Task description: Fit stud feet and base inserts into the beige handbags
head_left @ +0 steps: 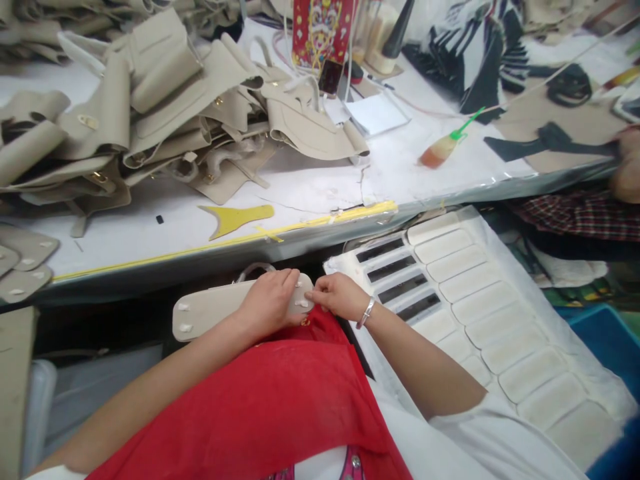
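A beige bag (215, 308) rests on my lap, its long rounded base facing up. Small white-wrapped studs show near both ends of the base. My left hand (270, 299) lies across the right half of the bag, with its fingers over the far edge and its thumb on the near side, gripping it. At the bag's right end my right hand (336, 295) has its thumb and fingers pinched together at the rounded edge. What lies between those fingertips, if anything, is too small to tell. A thin handle loop (254, 270) shows behind the bag.
Beige bag pieces (165, 87) are heaped on the white table (310, 183). A yellow template (240, 219) lies near its edge, and a green-tipped glue bottle (440, 150) further right. Rows of pale oblong panels (493, 303) cover a board at my right, beside a blue bin (603, 347).
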{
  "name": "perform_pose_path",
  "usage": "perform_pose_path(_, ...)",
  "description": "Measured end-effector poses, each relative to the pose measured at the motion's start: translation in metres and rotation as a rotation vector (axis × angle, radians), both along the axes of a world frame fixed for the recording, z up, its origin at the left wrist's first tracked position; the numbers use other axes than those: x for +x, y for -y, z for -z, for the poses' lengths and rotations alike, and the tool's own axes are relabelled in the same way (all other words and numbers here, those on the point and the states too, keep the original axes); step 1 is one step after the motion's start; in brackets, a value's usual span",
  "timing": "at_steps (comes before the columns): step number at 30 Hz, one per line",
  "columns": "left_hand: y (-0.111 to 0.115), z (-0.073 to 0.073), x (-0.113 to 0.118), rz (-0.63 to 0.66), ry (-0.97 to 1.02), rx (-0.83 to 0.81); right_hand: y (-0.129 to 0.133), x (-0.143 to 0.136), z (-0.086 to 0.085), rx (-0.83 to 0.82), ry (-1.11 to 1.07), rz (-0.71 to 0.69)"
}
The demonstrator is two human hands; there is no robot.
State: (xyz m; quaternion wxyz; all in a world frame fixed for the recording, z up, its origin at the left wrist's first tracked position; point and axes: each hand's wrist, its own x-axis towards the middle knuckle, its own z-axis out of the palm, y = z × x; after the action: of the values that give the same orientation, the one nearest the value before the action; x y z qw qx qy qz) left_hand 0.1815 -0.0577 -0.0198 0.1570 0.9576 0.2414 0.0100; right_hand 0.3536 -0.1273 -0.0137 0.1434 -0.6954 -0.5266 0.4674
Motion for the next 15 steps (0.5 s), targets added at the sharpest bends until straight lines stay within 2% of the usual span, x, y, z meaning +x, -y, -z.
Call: perform_pose_path(15, -0.0033, -0.0045, 0.0066, 0.006, -0.071, -0.025, -0.0074, 0.0042, -0.0035, 0.012, 0.050, -0.041)
